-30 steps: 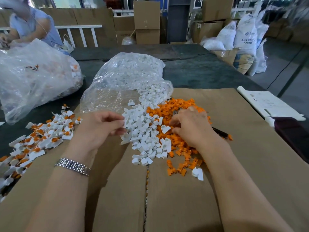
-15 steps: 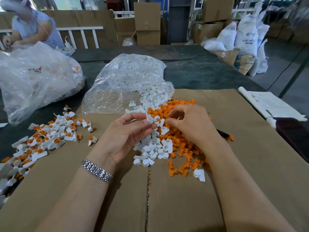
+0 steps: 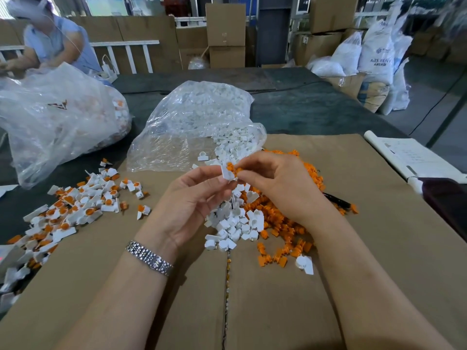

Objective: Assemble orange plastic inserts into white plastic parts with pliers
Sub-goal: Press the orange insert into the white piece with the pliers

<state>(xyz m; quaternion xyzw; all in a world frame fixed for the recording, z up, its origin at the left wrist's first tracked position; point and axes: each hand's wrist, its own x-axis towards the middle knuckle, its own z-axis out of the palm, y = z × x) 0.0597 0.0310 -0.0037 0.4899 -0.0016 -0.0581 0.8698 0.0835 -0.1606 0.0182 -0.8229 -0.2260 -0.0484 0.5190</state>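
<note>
Orange insert (image 3: 230, 167) pinched by right hand (image 3: 283, 188) meets left hand's (image 3: 192, 200) white part (image 3: 226, 173).

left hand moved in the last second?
Yes. The left hand rose off the cardboard and went right, over the white parts pile, meeting the right hand.

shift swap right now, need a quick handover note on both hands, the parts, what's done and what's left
Left hand pinches a white part; right hand presses an orange insert into it.
Loose white parts and orange inserts are piled on the cardboard. The pliers lie under the right wrist.
Done: the assembled pile at left.
Left: seat this insert, then both loose piles.
</note>
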